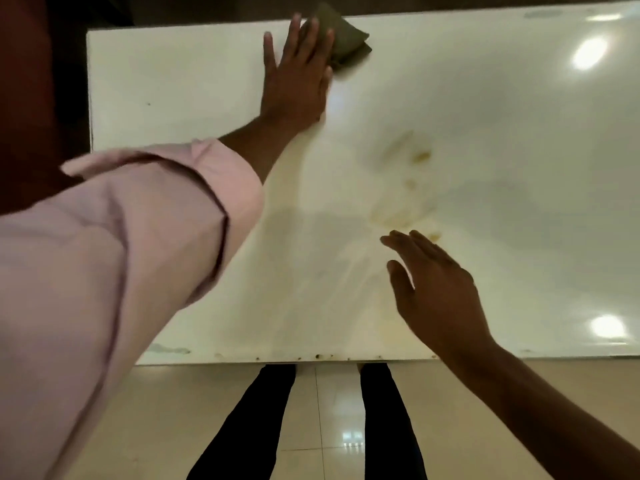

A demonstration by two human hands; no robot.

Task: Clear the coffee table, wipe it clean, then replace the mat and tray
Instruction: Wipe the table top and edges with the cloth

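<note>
The coffee table [485, 116] fills the view ahead of the person. A cloth [346, 39] lies at its far edge, left of centre, under the fingers of the left hand [298, 74]. The right hand [436, 292] is over the near part, right of centre. The person's 2 legs [259, 427] stand on the floor [519, 393] at the near edge

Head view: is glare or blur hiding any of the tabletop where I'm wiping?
Head view: two bright ceiling-light reflections sit on the right side of the glossy table, far from the cloth; the left hand pressing the cloth is slightly motion-blurred; the right hand casts soft shadows; yellowish stains mid-table stay readable; wide-angle bending curves the table edges.
</note>
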